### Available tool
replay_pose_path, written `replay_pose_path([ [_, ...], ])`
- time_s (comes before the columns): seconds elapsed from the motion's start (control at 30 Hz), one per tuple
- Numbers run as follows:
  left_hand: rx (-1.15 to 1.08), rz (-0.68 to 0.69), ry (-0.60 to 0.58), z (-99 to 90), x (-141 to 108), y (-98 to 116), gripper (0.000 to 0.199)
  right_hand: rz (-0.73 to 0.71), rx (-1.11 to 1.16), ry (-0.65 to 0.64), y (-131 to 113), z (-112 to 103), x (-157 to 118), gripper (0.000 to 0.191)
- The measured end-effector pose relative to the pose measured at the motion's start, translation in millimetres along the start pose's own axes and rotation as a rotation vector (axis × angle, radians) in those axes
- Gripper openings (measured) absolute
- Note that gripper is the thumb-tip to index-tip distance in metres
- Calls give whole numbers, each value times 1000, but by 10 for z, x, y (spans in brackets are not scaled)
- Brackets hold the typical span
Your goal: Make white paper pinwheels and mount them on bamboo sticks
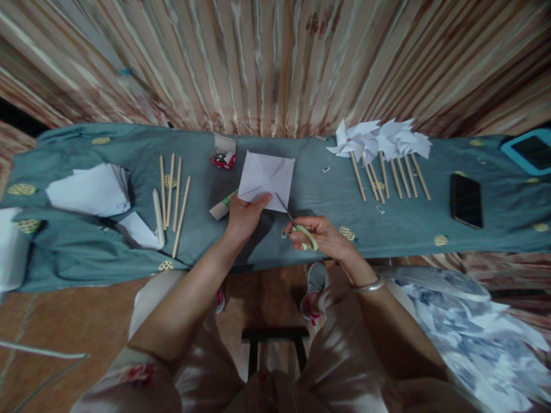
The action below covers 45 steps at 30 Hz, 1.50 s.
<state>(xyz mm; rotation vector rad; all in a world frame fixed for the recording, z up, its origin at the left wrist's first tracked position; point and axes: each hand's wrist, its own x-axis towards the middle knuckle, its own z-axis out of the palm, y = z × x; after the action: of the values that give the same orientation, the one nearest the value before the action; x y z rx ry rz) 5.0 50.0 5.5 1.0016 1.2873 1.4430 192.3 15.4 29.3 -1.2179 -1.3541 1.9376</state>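
My left hand [247, 215] grips a white paper square [267, 179] at its lower left edge, thumb on top. Diagonal lines run from the square's corners toward its middle. My right hand [321, 234] is closed round the handles of green-handled scissors [306, 236]. The scissor blades meet the paper near its lower right corner. Just left of the square is an opened small red and white box [224, 158] with metal pieces inside. A flat box [222, 205] lies partly behind my left hand.
Left on the cloth-covered table [193, 155] are stacked white papers [92, 189] and several wooden sticks [171, 192]. Paper pinwheels on sticks [398, 140], a black phone [467, 199] and a blue-framed device [531, 152] lie right. A bag of folded paper [482, 332] stands lower right.
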Motion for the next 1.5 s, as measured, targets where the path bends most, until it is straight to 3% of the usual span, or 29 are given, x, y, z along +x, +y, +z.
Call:
replay_pose_path([
  [0.53,-10,-16,-78,10,-18,-7,23,-8,-7,6,-21,8,-8,48],
  [1.5,-7,-12,-87,27,-50,7,25,-19,-23,39,-2,-6,14,48],
])
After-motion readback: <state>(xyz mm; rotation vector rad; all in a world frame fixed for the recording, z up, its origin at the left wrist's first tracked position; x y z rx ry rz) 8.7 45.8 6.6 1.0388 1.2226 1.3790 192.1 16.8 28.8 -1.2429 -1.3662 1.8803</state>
